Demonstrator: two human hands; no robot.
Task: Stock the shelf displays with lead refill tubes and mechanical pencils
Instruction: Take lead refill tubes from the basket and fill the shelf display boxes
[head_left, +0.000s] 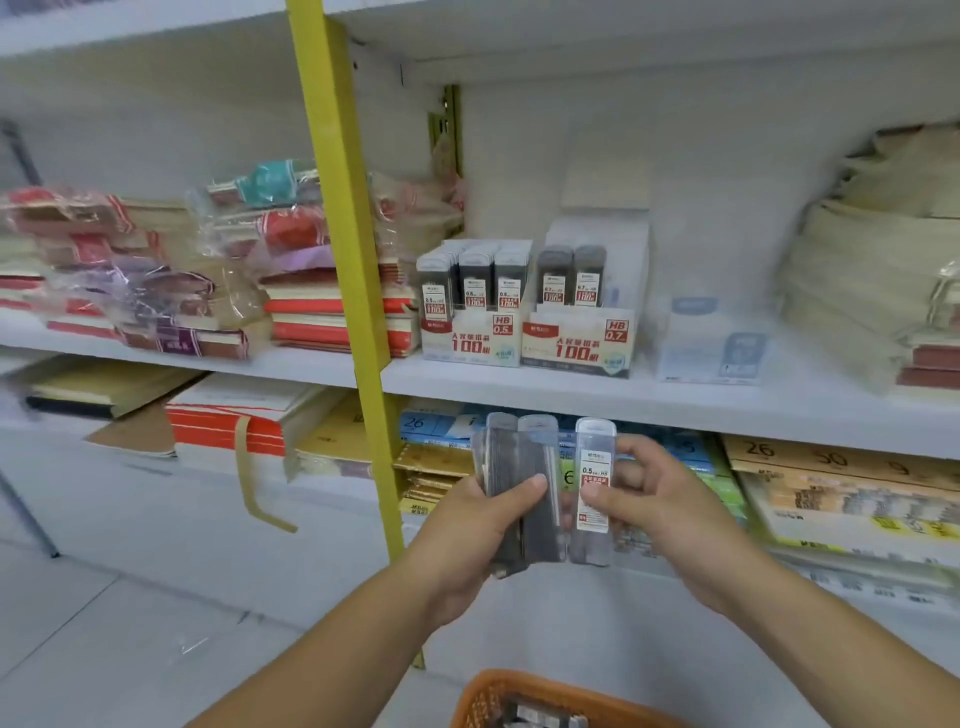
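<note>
My left hand (470, 525) grips a bunch of dark lead refill tubes (519, 467) in front of the lower shelf. My right hand (660, 499) pinches a single tube with a white 0.5 label (594, 488) just right of that bunch. On the middle shelf stand two white display boxes: the HB 0.5 box (470, 338) holds three rows of tubes, the HB 0.7 box (576, 345) holds two tubes at its front. An orange basket (483, 699) at the bottom edge holds more packs.
A yellow shelf post (343, 234) rises left of the displays. Wrapped notebooks (156, 275) fill the left bay. A pale blue-and-white box (714, 351) and beige bags (862, 280) sit right of the displays. Paper pads (841, 499) lie on the lower shelf.
</note>
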